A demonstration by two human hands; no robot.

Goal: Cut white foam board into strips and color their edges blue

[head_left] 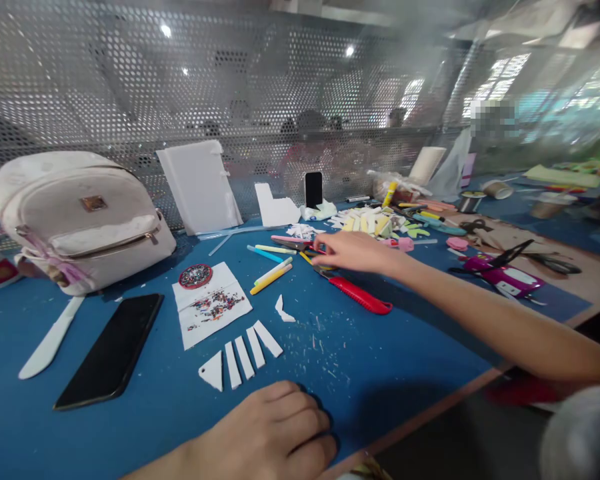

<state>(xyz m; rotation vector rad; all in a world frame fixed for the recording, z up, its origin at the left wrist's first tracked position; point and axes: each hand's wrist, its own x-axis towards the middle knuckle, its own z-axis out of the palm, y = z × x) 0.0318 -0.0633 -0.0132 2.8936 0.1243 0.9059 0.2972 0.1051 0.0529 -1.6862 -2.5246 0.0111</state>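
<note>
My left hand (275,433) rests on the blue table at the near edge, its fingers curled in with nothing seen in them. Further back, my right hand (345,252) reaches over some tools. Its fingertips are apart, beside red-handled scissors (300,246) and a thin yellow tool (307,259); contact with either is unclear. Just below that hand lies a red utility knife (357,295). Nearer my left hand, several white strips (244,358) lie in a row beside a white triangular piece (212,371) with a small hole. A bent white scrap (283,309) is behind them.
Coloured pens (271,277) lie mid-table. Left are a white sheet (185,323) with dark bits, a round red-rimmed dish (195,276), a black phone (111,350), a white plastic knife (53,339) and a backpack (80,220). Foam scraps (373,221) and a purple glue gun (507,273) lie right.
</note>
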